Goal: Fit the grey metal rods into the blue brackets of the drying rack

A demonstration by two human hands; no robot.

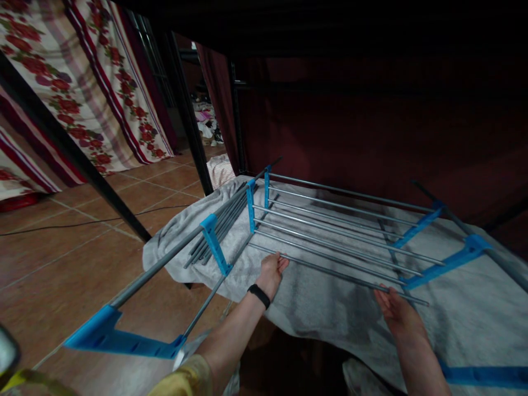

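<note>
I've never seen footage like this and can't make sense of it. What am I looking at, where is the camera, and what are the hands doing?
There is no machine here. A person wears a camera on their head, so the one picture looks forward and down over their own bare arms.

In front of them is a rack of thin metal rods joined by blue plastic brackets. It sits on a grey towel above a tiled floor.

The left hand, with a black wristband, is closed on the front rod near its left end. The right hand touches the same rod near its right end, but whether it grips can't be seen.

A bundle of loose rods lies on the left.
</note>
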